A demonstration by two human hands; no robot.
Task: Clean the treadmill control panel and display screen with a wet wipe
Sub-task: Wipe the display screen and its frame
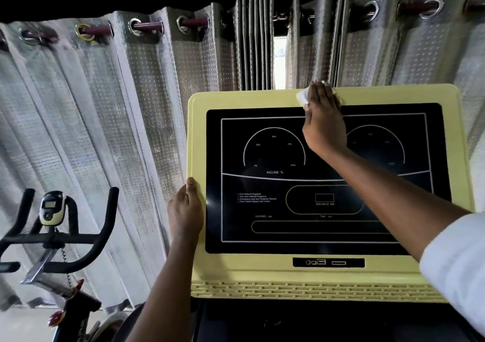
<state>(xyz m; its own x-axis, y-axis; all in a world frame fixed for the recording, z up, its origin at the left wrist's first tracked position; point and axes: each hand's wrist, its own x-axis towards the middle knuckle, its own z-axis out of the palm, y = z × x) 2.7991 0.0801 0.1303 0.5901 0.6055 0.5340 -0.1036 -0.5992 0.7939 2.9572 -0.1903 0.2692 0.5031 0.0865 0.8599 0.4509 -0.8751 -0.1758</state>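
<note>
White sleeve cuff (456, 270) is filling the lower right corner, nearest the lens, and from it the right forearm is reaching up and across the black display screen (275, 205). At the far end the right hand (324, 123) is pressing a white wet wipe (302, 97) against the top border of the pale yellow control panel (262, 270), just above the screen's upper edge; its fingers (319, 92) are lying flat and close together over the wipe, only the wipe's left part and a small bit beyond the fingertips showing. The left hand (185, 210) is gripping the panel's left edge, thumb lying on the yellow face and the other fingers curled out of sight behind it. A slotted grille (288, 289) is running along the panel's bottom. Behind the panel, grey curtains (105, 105) are hanging from a rod. An exercise bike (52, 234) with black handlebars is standing to the left, well apart from the panel.
</note>
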